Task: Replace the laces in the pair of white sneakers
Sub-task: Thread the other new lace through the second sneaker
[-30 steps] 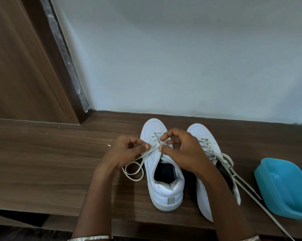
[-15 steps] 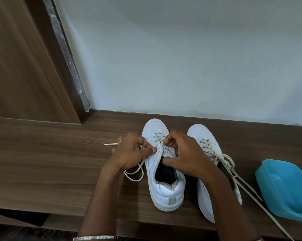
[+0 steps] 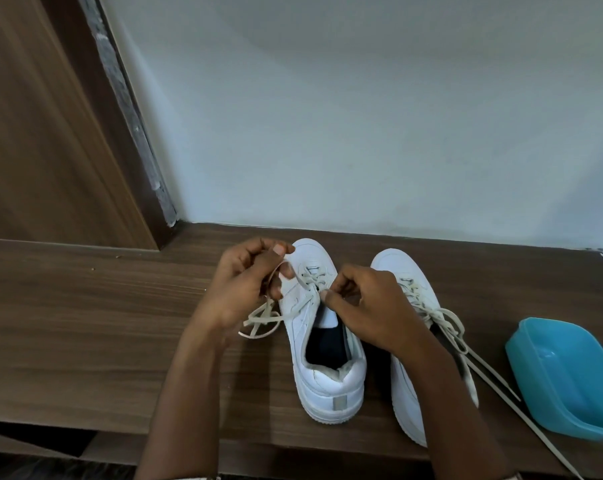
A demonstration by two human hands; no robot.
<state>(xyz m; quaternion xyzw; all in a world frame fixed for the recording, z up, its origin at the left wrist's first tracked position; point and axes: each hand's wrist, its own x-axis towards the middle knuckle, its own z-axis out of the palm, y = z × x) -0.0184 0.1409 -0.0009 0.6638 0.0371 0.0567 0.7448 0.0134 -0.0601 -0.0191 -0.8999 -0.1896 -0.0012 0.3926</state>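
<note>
L hand [image 3: 244, 285] pinches lace [image 3: 258, 322], R hand [image 3: 366, 306] pinches it at eyelets. L shoe [image 3: 328, 379] part-laced, top holes open. R shoe [image 3: 393, 268] strung loose, untied. Est. under half done.

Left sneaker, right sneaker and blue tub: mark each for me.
Left sneaker [image 3: 328, 386], head view, back of heel.
Right sneaker [image 3: 393, 268], head view, toe cap.
Blue tub [image 3: 563, 375], head view, inside wall.

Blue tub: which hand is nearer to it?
Right. The right hand pinches the lace over the left sneaker; the left hand, beyond that sneaker, is farther from the blue tub.
</note>
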